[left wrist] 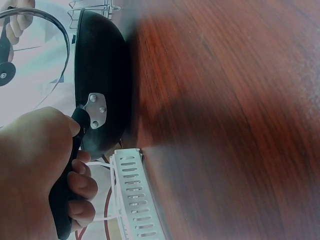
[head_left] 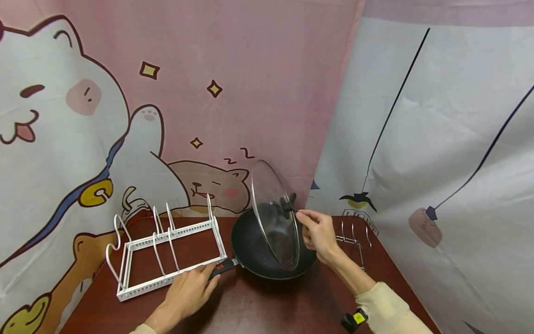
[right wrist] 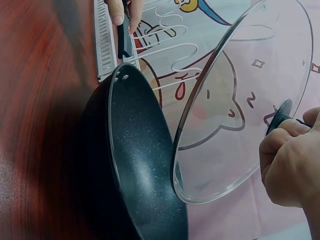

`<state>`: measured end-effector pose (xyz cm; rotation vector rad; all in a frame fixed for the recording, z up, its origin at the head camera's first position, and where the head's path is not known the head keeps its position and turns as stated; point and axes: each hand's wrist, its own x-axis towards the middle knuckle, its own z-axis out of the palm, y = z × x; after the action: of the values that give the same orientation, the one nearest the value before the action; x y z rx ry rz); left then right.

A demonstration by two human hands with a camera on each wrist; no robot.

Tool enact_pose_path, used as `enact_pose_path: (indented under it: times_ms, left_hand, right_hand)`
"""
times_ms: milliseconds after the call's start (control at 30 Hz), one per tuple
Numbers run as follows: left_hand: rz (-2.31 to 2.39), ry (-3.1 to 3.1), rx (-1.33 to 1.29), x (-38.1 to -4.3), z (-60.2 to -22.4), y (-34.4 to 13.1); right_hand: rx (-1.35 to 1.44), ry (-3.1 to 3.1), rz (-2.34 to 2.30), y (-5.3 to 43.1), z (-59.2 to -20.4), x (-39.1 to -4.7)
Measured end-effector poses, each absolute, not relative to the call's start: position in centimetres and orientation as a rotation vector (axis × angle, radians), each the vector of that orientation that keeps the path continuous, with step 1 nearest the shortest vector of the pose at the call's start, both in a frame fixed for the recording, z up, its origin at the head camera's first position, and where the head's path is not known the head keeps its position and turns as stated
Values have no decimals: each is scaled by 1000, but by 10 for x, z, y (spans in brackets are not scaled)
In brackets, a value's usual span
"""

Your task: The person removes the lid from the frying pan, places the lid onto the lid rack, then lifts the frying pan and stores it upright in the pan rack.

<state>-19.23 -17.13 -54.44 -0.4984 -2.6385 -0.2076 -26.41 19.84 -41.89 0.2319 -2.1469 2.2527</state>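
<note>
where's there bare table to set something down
The widest bare patch of table is in front of the pan, between left hand and right sleeve; a narrower one fronts the white rack. It's crowded around the handle by that rack, and right of the pan, where the right arm is near the wire rack.

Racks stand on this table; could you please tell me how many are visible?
2: a white rack left of the pan, and a wire rack right of it, partly hidden behind the right forearm.
</note>
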Motion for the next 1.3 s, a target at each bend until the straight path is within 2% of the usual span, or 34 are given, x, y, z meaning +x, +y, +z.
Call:
enact_pose_path:
  times_ms: [800,1300]
  left_hand:
    - [-217,-2629,-494,-191,-545,-171]
    - [-212,-2658,-487,-192,-545,-171]
  right_hand:
    - [244,-2092,2290,210,-419,-260]
    - [345,-2040,2343,217,-420,-260]
